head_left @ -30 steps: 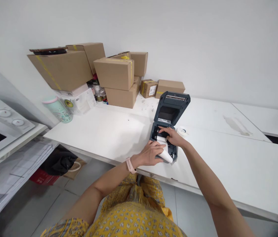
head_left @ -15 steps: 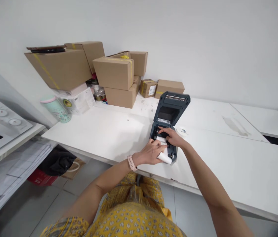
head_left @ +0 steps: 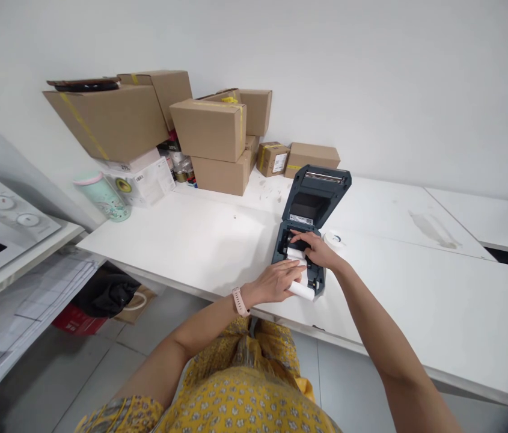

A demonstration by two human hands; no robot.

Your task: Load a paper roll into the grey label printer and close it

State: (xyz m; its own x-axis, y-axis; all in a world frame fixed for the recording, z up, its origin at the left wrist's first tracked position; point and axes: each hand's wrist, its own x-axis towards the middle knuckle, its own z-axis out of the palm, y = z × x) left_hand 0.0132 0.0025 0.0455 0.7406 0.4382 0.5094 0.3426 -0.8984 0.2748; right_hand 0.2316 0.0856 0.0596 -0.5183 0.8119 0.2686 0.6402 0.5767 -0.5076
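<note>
A dark label printer (head_left: 317, 193) stands on the white table with its lid raised. White paper (head_left: 296, 254) lies inside its body, and a curled white paper end (head_left: 302, 291) hangs over its front edge. My left hand (head_left: 277, 281) rests across the printer's left front side, fingers stretched out over the paper. From the right, my right hand (head_left: 319, 249) reaches into the body, its fingers spread and the index finger pointing to the back left corner. Both hands partly cover the paper and the inside of the printer.
Beside the printer's right side lies a white roll (head_left: 333, 239). Stacked cardboard boxes (head_left: 208, 132) stand against the wall, with a mint tumbler (head_left: 103, 197) at the table's left end. A white microwave (head_left: 10, 216) is at far left.
My left hand's fingers, bent on the paper before, are now straighter and flatter across it. My right hand stays in nearly the same place. The view has shifted slightly.
</note>
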